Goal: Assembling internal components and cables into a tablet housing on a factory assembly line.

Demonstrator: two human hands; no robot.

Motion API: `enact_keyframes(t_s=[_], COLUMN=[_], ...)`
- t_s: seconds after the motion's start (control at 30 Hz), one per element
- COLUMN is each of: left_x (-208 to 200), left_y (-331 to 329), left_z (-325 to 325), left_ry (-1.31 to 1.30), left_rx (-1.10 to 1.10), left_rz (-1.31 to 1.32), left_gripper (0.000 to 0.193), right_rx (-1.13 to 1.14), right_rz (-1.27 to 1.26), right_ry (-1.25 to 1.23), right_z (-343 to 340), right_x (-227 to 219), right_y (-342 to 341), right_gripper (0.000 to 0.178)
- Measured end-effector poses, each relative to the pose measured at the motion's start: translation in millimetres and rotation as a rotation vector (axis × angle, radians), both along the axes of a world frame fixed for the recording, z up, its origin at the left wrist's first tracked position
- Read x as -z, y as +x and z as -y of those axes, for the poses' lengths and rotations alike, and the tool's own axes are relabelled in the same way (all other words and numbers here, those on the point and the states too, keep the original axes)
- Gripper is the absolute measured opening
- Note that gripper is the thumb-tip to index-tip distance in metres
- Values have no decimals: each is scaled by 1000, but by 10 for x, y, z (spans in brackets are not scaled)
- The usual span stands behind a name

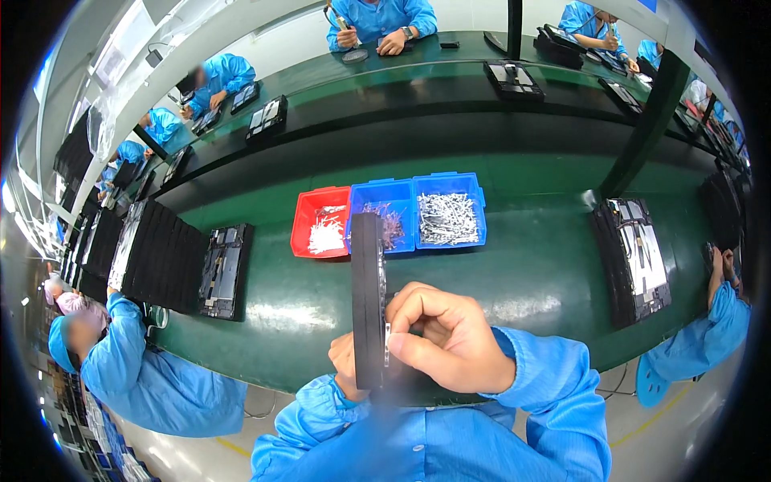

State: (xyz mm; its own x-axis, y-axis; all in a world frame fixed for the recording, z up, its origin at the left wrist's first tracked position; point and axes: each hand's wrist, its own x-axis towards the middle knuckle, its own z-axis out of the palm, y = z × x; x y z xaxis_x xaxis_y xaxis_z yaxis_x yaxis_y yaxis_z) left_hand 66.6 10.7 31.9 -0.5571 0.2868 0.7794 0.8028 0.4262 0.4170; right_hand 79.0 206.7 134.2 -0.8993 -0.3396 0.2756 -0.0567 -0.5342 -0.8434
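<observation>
A flat black tray stands on edge in front of me, its thin side toward my view; a strip of metallic parts shows along its right face. My left hand grips it from the left and is mostly hidden behind it. On the right face, thumb and forefinger of my right hand pinch a small white strip against the tray's lower part. Just beyond are a red bin of small white pieces, a blue bin of purplish pieces, partly covered by the tray, and another blue bin of white-and-grey strips.
On the green table, a long stack of black trays stands left, and more trays with electronic parts stand right, near a dark post. A raised shelf crosses behind. Co-workers in blue sit on both sides and opposite.
</observation>
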Motion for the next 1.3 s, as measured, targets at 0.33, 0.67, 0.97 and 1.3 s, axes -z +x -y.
enact_keyframes(t_s=[0.33, 0.67, 0.97, 1.3], left_x=[471, 526, 428, 181], left_y=[1, 62, 180, 106], left_z=[98, 104, 197, 1], left_ry=[61, 78, 47, 3], left_rx=[-10, -55, 13, -113], left_rz=[136, 196, 595, 117], left_gripper=[20, 21, 64, 42], right_rx=[2, -11, -11, 7], right_rz=[36, 71, 45, 12], right_ry=[3, 13, 12, -1], right_z=[21, 21, 18, 21], right_x=[-2, -19, 0, 17], right_y=[-26, -7, 2, 11], right_gripper=[4, 5, 7, 9])
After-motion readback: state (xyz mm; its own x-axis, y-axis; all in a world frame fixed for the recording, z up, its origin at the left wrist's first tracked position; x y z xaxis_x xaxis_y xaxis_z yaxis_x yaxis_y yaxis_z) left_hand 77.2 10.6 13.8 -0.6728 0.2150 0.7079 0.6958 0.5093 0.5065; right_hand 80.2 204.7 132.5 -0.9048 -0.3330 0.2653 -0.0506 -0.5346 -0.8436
